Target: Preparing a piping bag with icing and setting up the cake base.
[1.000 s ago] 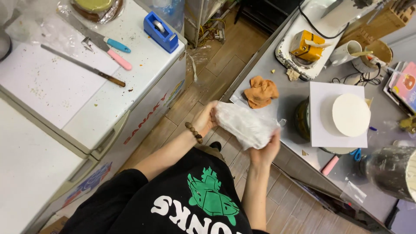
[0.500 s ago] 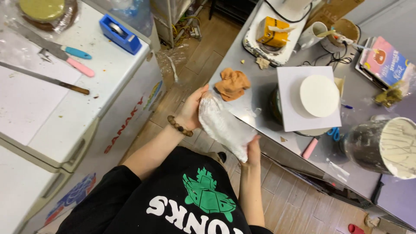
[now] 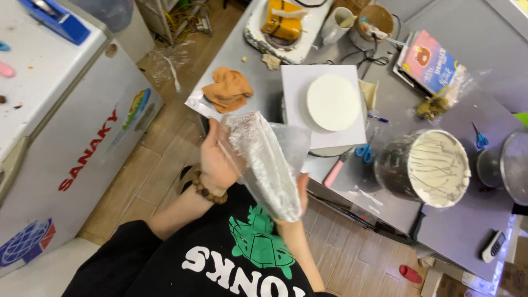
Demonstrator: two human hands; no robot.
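Since a moment ago the plastic piping bag [image 3: 264, 165] is standing more upright, its wide mouth up and its tip down at the person's chest, in front of the steel table [image 3: 264, 91] edge. The left hand [image 3: 220, 159] is closing around its upper side and the right hand [image 3: 300, 192] is pinching near the tip. It is looking light, limp and greasy-slick, so gripping the bunched film beats holding smooth sides.

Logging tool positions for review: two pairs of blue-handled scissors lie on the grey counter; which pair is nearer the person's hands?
The scissors beside the white cake board's front corner, left of the cream bucket. The other scissors lie beyond that bucket.
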